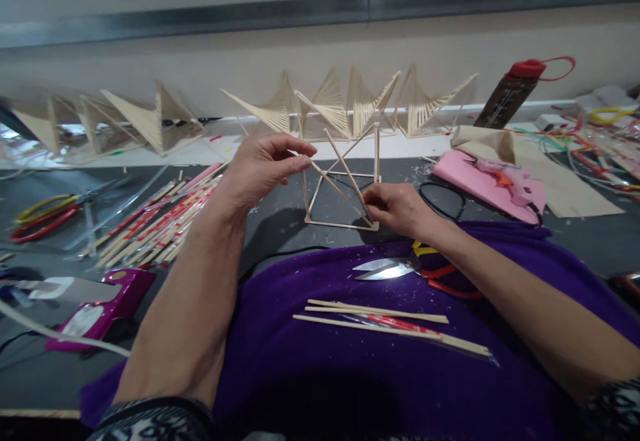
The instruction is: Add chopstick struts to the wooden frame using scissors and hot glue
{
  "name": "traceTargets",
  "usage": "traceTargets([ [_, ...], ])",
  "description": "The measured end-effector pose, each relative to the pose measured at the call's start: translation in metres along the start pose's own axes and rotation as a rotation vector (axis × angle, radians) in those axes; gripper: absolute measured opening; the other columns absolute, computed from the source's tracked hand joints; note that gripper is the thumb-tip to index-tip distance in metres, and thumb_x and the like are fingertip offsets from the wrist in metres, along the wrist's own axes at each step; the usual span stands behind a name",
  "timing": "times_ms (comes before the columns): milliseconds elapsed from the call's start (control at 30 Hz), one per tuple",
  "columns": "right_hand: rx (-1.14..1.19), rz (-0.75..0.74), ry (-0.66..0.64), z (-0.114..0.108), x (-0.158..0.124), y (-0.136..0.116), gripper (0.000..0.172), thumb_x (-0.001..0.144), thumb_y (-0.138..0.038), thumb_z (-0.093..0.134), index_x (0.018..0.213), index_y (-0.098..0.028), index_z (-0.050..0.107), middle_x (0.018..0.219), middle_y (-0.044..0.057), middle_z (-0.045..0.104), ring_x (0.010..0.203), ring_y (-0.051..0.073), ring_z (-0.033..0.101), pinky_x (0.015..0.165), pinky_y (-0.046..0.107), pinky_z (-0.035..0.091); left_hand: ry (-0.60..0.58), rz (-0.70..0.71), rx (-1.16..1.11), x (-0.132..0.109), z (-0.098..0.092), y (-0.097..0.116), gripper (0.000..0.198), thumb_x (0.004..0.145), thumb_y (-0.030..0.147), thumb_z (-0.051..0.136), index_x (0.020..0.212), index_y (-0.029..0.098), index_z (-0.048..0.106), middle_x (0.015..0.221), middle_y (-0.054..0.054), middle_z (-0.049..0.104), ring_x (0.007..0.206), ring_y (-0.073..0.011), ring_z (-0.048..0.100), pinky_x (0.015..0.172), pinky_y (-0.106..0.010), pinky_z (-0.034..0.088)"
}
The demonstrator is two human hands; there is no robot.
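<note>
A small frame of thin wooden sticks (345,181) stands on the dark table just past a purple cloth (350,361). My left hand (263,164) pinches the upper end of a slanted stick at the frame's left side. My right hand (395,208) is closed on the frame's lower right corner, where a stick meets the base. Several loose sticks (380,321) lie on the cloth near me, some in a clear wrapper. Scissors with red and yellow handles (400,268) lie on the cloth under my right forearm.
Finished stick structures (350,104) line the back wall. Wrapped stick bundles (165,221) and more scissors (45,214) lie at left, a magenta pack (100,308) near left. A glue gun on pink foam (500,181) and a tilted bottle (515,91) are at right.
</note>
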State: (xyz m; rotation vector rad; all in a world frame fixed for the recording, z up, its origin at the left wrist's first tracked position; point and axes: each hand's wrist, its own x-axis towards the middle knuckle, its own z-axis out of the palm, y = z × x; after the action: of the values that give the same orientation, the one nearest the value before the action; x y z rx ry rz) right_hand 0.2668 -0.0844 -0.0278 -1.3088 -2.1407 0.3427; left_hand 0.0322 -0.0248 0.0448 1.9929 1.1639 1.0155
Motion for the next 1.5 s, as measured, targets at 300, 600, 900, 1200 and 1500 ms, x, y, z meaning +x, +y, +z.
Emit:
traceTargets([
  [300, -0.028, -0.022, -0.009, 0.0033, 0.0019, 0.0020, 0.015, 0.076, -0.014, 0.050, 0.079, -0.017, 0.064, 0.069, 0.000, 0.064, 0.060, 0.010, 0.054, 0.058, 0.021, 0.036, -0.011, -0.005, -0.057, -0.0012, 0.0017, 0.0020, 0.030, 0.069, 0.030, 0.067, 0.096, 0.018, 0.071, 0.091, -0.006, 0.068, 0.068, -0.0120, 0.058, 0.047, -0.019, 0.039],
  [600, -0.011, -0.023, -0.007, 0.0081, 0.0017, 0.0033, 0.017, 0.078, -0.015, 0.048, 0.082, -0.016, 0.065, 0.073, 0.003, 0.066, 0.063, 0.012, 0.056, 0.058, 0.022, 0.036, -0.010, -0.024, -0.188, -0.0018, 0.0017, -0.0016, 0.032, 0.071, 0.035, 0.067, 0.098, 0.020, 0.071, 0.092, -0.006, 0.069, 0.077, -0.0143, 0.061, 0.047, -0.017, 0.040],
  [900, -0.054, -0.023, -0.013, 0.0084, 0.0033, 0.0018, 0.018, 0.078, -0.012, 0.048, 0.082, -0.016, 0.065, 0.075, 0.004, 0.066, 0.066, 0.013, 0.058, 0.060, 0.022, 0.036, 0.021, -0.071, -0.234, 0.0013, -0.0014, -0.0052, 0.033, 0.071, 0.041, 0.067, 0.094, 0.018, 0.072, 0.096, -0.008, 0.069, 0.075, -0.0141, 0.062, 0.047, -0.017, 0.043],
  [1200, -0.061, -0.026, -0.029, 0.0076, 0.0034, -0.0007, 0.017, 0.080, -0.013, 0.048, 0.084, -0.016, 0.065, 0.079, 0.004, 0.067, 0.071, 0.014, 0.059, 0.063, 0.022, 0.036, -0.036, -0.041, -0.205, -0.0002, -0.0022, -0.0036, 0.035, 0.063, 0.032, 0.074, 0.095, 0.019, 0.072, 0.100, -0.007, 0.069, 0.081, -0.0170, 0.062, 0.050, -0.018, 0.044],
  [1500, -0.126, -0.010, -0.053, 0.0099, 0.0055, -0.0020, 0.019, 0.081, -0.016, 0.048, 0.087, -0.016, 0.067, 0.080, 0.004, 0.067, 0.070, 0.014, 0.058, 0.061, 0.022, 0.033, 0.063, -0.066, -0.244, 0.0014, -0.0004, -0.0013, 0.038, 0.069, 0.037, 0.069, 0.099, 0.016, 0.070, 0.098, -0.010, 0.068, 0.078, -0.0167, 0.063, 0.047, -0.017, 0.044],
])
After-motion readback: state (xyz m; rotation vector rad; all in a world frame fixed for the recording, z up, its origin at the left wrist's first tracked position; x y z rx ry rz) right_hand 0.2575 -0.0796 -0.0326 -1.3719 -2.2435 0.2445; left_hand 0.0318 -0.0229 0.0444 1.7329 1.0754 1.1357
